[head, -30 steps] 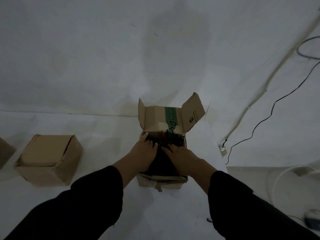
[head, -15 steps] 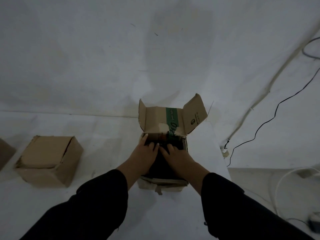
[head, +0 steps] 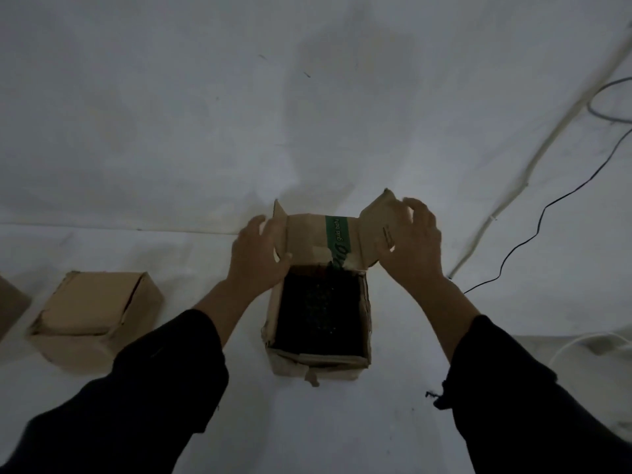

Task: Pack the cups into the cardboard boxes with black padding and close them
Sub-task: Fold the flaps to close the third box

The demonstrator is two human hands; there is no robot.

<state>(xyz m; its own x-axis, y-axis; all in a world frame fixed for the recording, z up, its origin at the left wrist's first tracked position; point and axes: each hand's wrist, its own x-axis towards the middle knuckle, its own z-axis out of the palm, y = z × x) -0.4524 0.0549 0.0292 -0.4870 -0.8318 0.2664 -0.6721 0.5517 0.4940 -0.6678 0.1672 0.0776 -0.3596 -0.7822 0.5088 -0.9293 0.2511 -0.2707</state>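
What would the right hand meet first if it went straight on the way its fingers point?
The right flap of the open box: the right hand seems to grip it, fingers curled over its edge, so contact looks immediate.

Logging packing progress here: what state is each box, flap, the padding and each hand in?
Middle box: open, rear flap upright.
Black padding: inside middle box, hiding any contents.
Left box: closed.
Left hand: grips left side flap.
Right hand: grips right side flap.
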